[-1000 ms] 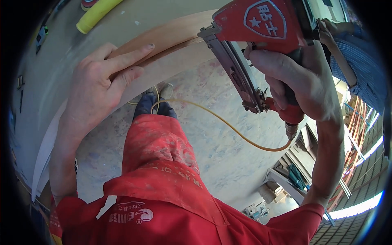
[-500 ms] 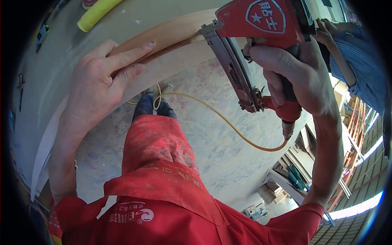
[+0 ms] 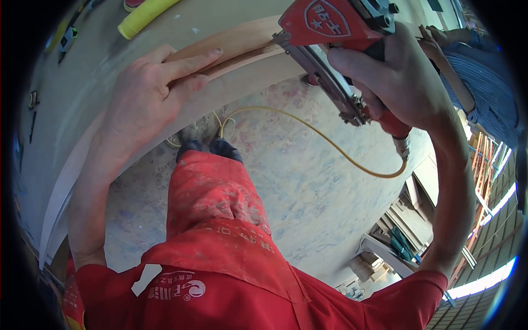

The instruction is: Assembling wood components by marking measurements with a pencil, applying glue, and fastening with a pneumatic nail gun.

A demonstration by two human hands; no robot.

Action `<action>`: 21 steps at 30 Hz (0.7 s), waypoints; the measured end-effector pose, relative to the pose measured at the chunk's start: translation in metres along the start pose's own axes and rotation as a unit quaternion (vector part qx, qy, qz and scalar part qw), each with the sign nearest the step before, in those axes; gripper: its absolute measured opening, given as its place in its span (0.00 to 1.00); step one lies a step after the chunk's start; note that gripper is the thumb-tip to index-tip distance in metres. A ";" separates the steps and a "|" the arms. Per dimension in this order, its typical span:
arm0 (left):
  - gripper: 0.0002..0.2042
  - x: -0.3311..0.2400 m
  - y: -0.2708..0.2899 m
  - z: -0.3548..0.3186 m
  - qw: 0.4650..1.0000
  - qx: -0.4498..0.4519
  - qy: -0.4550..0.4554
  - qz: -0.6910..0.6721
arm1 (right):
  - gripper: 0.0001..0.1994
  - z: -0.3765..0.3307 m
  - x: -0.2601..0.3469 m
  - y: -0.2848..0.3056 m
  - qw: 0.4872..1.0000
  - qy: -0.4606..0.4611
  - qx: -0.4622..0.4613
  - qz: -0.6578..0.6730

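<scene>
My left hand [image 3: 140,96] is closed on a curved reddish-brown wooden strip [image 3: 245,36] at the table's near edge, the index finger laid along it and the thumb at its near side. My right hand [image 3: 404,80] is wrapped around the handle of a red nail gun [image 3: 311,25]. The gun's metal nose meets or nearly meets the strip, to the right of my left fingers; actual contact is hard to tell. Its magazine [image 3: 330,80] slants down toward me. From the handle's end runs a yellow air hose [image 3: 335,146].
On the pale tabletop [image 3: 88,77] lie a yellow tube [image 3: 146,18] and a utility knife [image 3: 67,39]. At the right, a person in a striped blue shirt [image 3: 481,82] stands close to the table. The hose loops over the floor near my feet; stacked boards [image 3: 410,220] lean lower right.
My right hand has swung the nail gun's handle up and outward, so the magazine leans more to the right. The nose stays by the strip. My left hand keeps its grip.
</scene>
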State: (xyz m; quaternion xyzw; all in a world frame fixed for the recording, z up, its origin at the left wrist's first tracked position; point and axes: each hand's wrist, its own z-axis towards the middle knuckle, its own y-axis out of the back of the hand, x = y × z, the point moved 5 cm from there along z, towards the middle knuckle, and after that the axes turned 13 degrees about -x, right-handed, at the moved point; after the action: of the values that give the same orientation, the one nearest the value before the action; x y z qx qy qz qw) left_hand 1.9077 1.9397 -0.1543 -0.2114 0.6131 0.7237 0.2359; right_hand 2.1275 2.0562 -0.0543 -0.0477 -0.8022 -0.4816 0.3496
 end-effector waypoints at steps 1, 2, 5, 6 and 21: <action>0.18 0.003 0.006 -0.006 1.000 -0.002 -0.004 0.000 | 0.12 0.001 0.006 -0.001 0.999 0.011 -0.003 -0.034; 0.18 0.006 0.014 -0.012 1.000 -0.016 -0.012 -0.008 | 0.11 0.001 0.013 -0.003 0.997 0.020 -0.005 -0.068; 0.18 0.020 0.049 -0.040 0.998 -0.042 -0.032 -0.027 | 0.11 -0.004 0.028 -0.011 0.998 -0.001 -0.018 -0.059; 0.19 0.033 0.070 -0.061 0.999 -0.036 -0.012 -0.016 | 0.12 -0.007 0.033 -0.015 0.998 -0.012 -0.022 -0.054; 0.21 0.104 0.111 -0.126 0.995 -0.044 -0.074 0.050 | 0.15 -0.032 0.089 -0.103 0.987 -0.123 -0.064 0.077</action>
State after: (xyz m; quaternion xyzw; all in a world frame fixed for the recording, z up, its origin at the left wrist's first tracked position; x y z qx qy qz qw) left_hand 1.7603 1.8085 -0.1487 -0.1367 0.5717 0.7742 0.2345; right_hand 2.0344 1.9523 -0.0669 -0.1901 -0.8006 -0.4941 0.2806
